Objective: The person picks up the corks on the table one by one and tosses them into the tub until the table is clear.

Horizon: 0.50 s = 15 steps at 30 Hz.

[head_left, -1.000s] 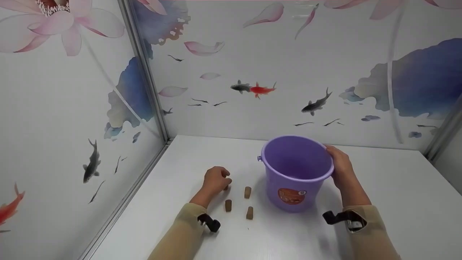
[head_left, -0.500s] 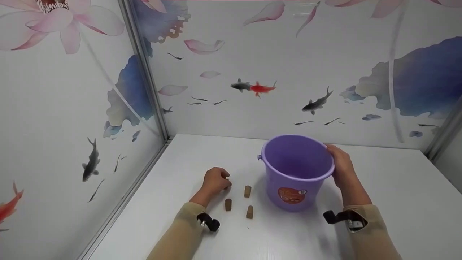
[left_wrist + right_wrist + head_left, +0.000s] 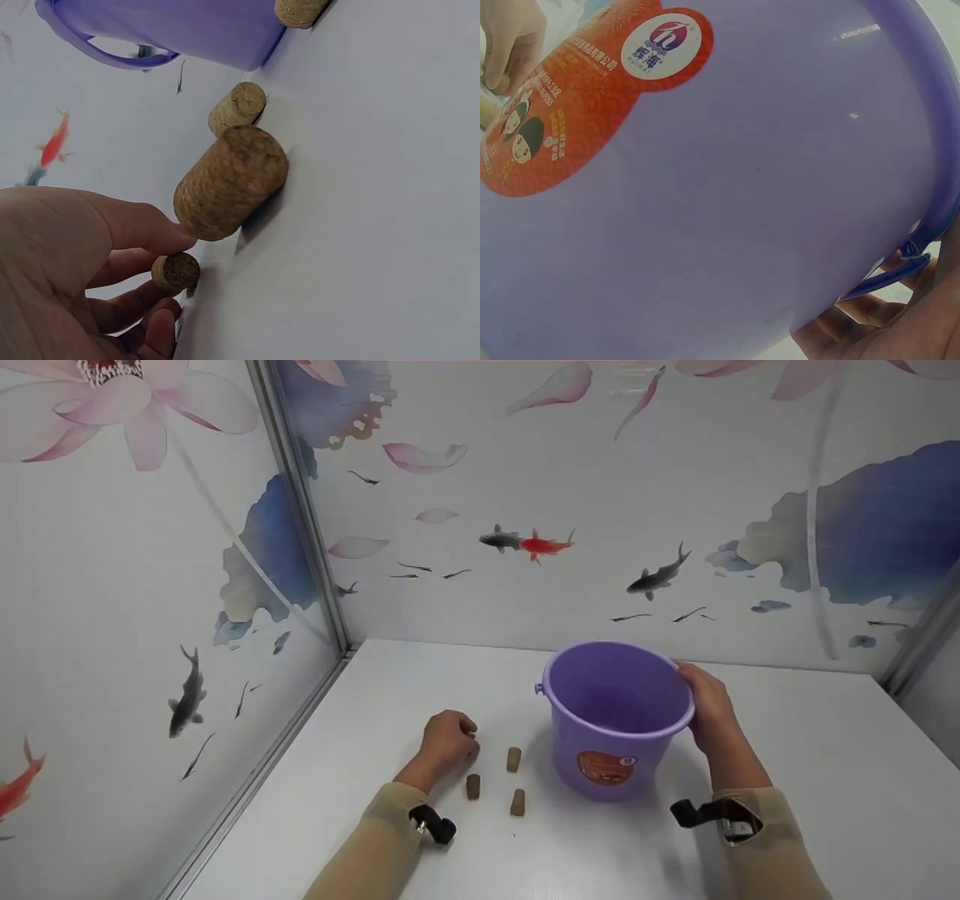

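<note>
My left hand [image 3: 448,737] rests low over the table left of the bucket. In the left wrist view its thumb and fingers curl round a small cork [image 3: 178,271], which the hand hides in the head view. Three more corks stand apart to its right: a far one [image 3: 514,759], a near left one [image 3: 473,787] and a near right one [image 3: 518,802]. My right hand [image 3: 706,703] grips the right side of the purple bucket [image 3: 611,765] at its rim, by the handle [image 3: 889,279]. The bucket stands upright with its open top toward me.
A white table [image 3: 420,671] carries everything. White panels printed with fish, petals and flowers rise behind it and on the left, joined by a metal corner post [image 3: 300,502]. A red label [image 3: 606,768] marks the bucket's front.
My left hand has lowered slightly toward me and covers the cork that showed under it earlier. The right hand and the bucket have kept their place.
</note>
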Each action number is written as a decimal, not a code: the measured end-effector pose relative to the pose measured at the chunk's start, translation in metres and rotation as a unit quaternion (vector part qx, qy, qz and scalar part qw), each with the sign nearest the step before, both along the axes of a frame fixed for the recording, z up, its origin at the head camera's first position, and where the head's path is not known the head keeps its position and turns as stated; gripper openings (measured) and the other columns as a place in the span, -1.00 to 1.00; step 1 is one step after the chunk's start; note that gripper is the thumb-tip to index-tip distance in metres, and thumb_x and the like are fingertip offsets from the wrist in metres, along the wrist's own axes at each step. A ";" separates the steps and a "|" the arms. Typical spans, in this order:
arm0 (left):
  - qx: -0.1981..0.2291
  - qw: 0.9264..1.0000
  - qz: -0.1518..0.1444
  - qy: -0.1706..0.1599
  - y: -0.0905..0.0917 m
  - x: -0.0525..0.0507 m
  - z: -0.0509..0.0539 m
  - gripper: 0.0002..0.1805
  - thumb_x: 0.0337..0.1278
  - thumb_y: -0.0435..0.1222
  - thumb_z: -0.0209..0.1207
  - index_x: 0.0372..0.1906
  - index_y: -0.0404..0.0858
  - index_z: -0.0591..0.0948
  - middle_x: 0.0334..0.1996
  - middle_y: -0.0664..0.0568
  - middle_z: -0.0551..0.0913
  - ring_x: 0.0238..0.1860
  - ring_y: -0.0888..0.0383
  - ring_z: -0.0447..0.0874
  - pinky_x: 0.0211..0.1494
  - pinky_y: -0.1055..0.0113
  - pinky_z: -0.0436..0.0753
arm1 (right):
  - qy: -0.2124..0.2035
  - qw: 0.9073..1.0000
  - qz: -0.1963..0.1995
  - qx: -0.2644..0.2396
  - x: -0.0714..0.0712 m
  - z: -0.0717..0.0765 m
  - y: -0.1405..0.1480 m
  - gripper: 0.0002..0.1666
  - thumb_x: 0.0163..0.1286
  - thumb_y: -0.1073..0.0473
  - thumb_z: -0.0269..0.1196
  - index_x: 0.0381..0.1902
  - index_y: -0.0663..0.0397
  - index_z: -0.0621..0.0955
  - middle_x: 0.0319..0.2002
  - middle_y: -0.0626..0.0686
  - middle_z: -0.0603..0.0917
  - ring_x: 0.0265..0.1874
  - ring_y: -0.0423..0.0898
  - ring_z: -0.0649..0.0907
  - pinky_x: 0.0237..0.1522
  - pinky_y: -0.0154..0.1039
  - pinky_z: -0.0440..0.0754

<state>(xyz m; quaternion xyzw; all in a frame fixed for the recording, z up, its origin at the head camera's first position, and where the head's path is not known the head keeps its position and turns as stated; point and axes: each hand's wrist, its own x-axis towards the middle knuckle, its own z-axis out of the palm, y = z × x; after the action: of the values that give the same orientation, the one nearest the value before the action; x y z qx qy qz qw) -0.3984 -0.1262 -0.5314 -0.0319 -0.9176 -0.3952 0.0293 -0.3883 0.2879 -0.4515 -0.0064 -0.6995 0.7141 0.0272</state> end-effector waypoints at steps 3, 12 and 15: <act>-0.008 1.000 -0.004 0.006 0.000 0.000 -0.001 -0.78 -0.01 -0.48 0.40 -0.18 -0.33 0.79 -0.33 -0.01 0.75 -0.26 0.09 0.61 -0.14 0.21 0.65 | -0.001 1.000 -0.001 0.006 -0.001 0.000 0.000 -0.38 0.75 0.03 -0.10 0.57 0.25 0.39 -0.11 -0.41 0.70 0.00 -0.35 0.67 0.12 -0.36 0.65; -0.019 1.000 -0.009 0.011 0.001 0.002 -0.001 -0.85 0.05 -0.48 0.38 -0.23 -0.33 0.79 -0.28 -0.05 0.75 -0.20 0.06 0.60 -0.03 0.11 0.68 | 0.005 1.000 0.003 0.015 -0.001 -0.001 0.000 -0.37 0.76 0.02 -0.13 0.57 0.28 0.37 -0.03 -0.33 0.70 0.05 -0.31 0.66 0.16 -0.32 0.64; -0.023 1.000 -0.010 0.013 0.001 0.001 -0.001 -0.86 0.05 -0.48 0.38 -0.24 -0.32 0.79 -0.27 -0.05 0.75 -0.19 0.06 0.60 -0.01 0.10 0.68 | 0.012 1.000 0.003 0.012 0.000 -0.001 -0.001 -0.38 0.75 0.03 -0.12 0.55 0.30 0.39 -0.07 -0.34 0.70 0.03 -0.31 0.66 0.15 -0.33 0.64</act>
<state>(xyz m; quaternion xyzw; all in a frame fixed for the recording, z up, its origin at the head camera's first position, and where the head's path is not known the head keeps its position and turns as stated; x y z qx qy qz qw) -0.3971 -0.1256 -0.5328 -0.0464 -0.9255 -0.3741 0.0365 -0.3885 0.2873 -0.4520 0.0046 -0.7079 0.7055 0.0329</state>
